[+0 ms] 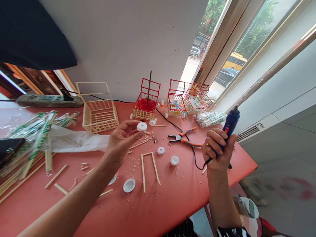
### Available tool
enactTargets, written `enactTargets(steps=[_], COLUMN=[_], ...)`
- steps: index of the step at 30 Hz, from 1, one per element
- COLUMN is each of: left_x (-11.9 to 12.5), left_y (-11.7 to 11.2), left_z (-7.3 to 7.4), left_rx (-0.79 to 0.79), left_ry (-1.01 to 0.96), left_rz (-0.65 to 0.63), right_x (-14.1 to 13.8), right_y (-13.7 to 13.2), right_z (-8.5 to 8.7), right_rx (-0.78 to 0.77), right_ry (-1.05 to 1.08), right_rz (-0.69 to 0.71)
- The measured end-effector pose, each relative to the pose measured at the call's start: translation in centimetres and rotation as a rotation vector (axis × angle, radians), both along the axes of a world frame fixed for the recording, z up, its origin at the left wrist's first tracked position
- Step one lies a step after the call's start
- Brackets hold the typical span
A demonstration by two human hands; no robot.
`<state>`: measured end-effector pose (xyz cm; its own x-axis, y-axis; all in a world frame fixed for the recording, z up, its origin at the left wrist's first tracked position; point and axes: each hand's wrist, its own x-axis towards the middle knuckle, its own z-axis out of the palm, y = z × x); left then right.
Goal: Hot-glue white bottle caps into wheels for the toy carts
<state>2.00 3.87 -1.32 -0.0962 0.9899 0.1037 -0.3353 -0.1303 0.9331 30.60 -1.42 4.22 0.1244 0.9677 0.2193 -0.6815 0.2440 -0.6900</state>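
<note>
The left hand (119,137) clamps a round, white, centre-marked disc (141,126); the right hand (218,149) grips a blue, red-triggered glue gun (231,122).

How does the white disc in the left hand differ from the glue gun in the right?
The white disc is small and round; the glue gun is larger and elongated. The disc is white, the gun mainly blue. The disc is pinched in the fingers of the left hand; the gun is gripped in the right hand, nozzle up. Both are held above the red table.
</note>
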Motion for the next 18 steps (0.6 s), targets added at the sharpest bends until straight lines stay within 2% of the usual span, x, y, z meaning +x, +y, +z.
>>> enactTargets(steps=[4,10,14,18], left_x=[-0.6,-2.8,-3.0,-1.8], left_y=[0.6,1.3,1.3,1.0], left_z=[0.6,1.9,1.7,0.4], left_rx=[-0.009,0.072,0.091,0.017], left_ry=[-0.047,-0.055,0.001,0.035], left_rz=[0.084,0.204,0.141,0.005], right_x=[0.5,1.0,1.2,1.1], right_y=[0.0,0.2,0.3,0.4], right_z=[0.1,-0.2,-0.3,-0.4], right_rx=[0.009,0.1,0.102,0.036], right_ry=[0.097,0.09,0.056,0.004], right_rz=[-0.018,0.102,0.098,0.009])
